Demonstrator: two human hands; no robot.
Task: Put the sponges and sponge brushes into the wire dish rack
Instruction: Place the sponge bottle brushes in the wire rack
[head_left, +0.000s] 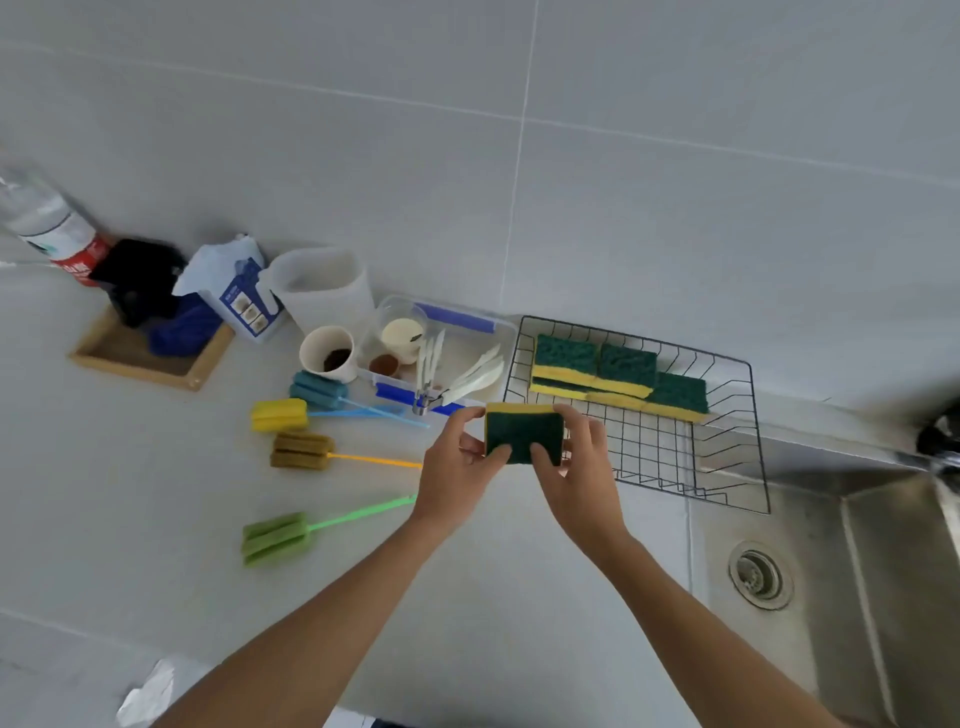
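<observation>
1. Forearms reach up from the bottom edge over the pale grey worktop (156, 519).
2. Both hands share one green-topped yellow rectangular sponge (523, 432), lifted above the worktop just in front of the rack's near-left corner: the left hand (457, 470) has its grip pinching the sponge's left edge, the right hand (579, 467) pinching its right edge, thumbs on the green face.
3. Left of the hands, four sponge brushes lie on the worktop: a green sponge brush with a green handle (278, 538) nearest, then an olive-brown one on an orange handle (302, 451), a yellow one (279, 414) and a teal one (318, 388).
4. Right, a steel sink (831, 571) with a round drain.
5. Farther, the black wire dish rack (727, 467) holds what look like four green-and-yellow sponges (618, 376) at its back.
6. Beyond the brushes, a clear plastic tray (498, 332) holds white utensils.
</observation>
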